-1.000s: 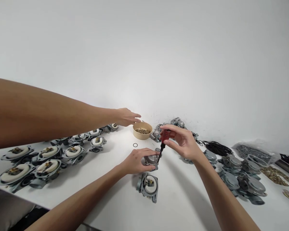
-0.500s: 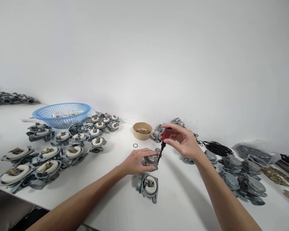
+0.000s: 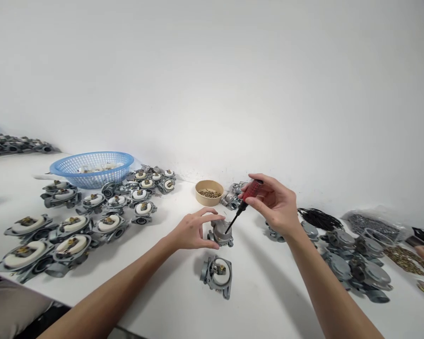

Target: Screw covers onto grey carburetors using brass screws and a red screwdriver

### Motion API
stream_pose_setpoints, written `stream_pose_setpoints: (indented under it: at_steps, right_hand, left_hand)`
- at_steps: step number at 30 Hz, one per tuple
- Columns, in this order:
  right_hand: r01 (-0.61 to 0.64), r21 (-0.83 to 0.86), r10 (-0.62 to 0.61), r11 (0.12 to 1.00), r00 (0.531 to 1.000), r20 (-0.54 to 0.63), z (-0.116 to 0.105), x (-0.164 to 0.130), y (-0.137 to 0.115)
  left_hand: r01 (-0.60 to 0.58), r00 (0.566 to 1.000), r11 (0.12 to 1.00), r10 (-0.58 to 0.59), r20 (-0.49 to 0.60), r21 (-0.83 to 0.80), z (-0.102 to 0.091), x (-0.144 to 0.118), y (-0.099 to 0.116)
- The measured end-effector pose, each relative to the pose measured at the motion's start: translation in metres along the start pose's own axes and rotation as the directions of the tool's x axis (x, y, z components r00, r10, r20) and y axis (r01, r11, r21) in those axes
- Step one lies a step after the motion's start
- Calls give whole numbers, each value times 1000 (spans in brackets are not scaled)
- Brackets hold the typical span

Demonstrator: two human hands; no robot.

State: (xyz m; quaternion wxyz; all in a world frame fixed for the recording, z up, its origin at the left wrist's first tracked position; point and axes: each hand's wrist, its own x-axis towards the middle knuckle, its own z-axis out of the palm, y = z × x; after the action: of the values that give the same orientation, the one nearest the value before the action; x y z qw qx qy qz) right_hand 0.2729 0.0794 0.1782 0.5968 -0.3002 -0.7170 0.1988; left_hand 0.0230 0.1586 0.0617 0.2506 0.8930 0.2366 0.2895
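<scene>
The left hand (image 3: 192, 230) cups a grey cast-metal housing (image 3: 220, 233) with loosened fingers, while the right hand (image 3: 277, 205) pinches a red-handled screwdriver (image 3: 245, 200), its thin black shaft slanting onto it.

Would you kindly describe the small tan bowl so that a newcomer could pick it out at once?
On the white table, look to the far edge by the wall, between the blue basket on the left and the right hand with its red-handled screwdriver. The tan bowl sits there, round and filled with small brass-coloured parts, the only tan container among grey metal castings.
</scene>
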Motion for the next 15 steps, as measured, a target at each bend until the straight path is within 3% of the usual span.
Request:
stream_pose_setpoints:
  at_steps: [4,15]
  right_hand:
    - [-5,-23,6,1000,998,64,8,-2,2]
    - [-17,-14,18,1000,996,83,9,-3,9]
  left_hand:
    - [-50,999,997,51,14,-50,8,0,-3]
    - [-69,998,997,69,-8,-38,12,0,0]
